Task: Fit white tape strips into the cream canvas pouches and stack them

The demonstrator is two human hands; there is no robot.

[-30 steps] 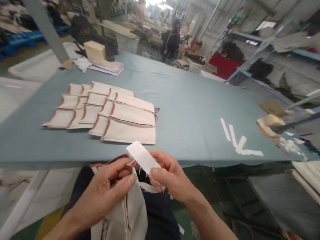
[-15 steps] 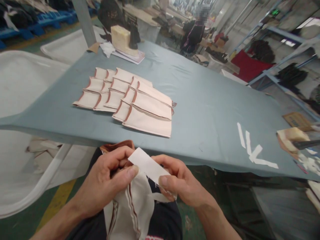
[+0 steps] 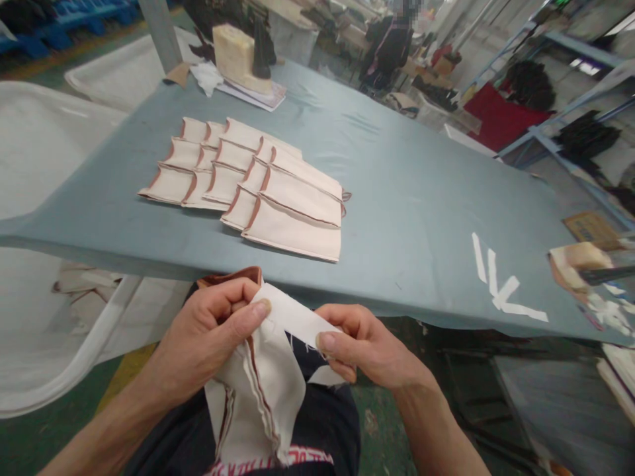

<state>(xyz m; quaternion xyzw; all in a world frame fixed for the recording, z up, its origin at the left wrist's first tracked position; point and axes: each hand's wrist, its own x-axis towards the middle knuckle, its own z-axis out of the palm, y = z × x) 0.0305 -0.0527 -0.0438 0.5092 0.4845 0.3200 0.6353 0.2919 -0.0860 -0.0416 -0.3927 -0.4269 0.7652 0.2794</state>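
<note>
A white strip (image 3: 292, 314) with some loose threads along its lower edge stretches between my two hands above my lap. My left hand (image 3: 218, 334) is closed, its thumb pressing the strip's left end against a cream fabric piece (image 3: 275, 390) with brown-edged seams. That piece hangs down over my lap, and a brown flap (image 3: 233, 276) of material shows above the left fingers. My right hand (image 3: 362, 344) pinches the strip's other end between thumb and fingers. Below it a white tail (image 3: 325, 377) sticks out; whether it belongs to the same strip is hidden.
Overlapping cream pieces with brown edges (image 3: 297, 228) lie on the blue-green table (image 3: 407, 198). Several white strips (image 3: 508, 291) lie to the right. A yellowish block (image 3: 233, 56) stands at the back left, white tubs (image 3: 44, 125) at the left. A person (image 3: 389, 49) is in the background.
My left thumb has moved onto the strip's left end, which now lies flatter against the cream piece. The strip is drawn straighter between the hands. My view has tipped slightly downward.
</note>
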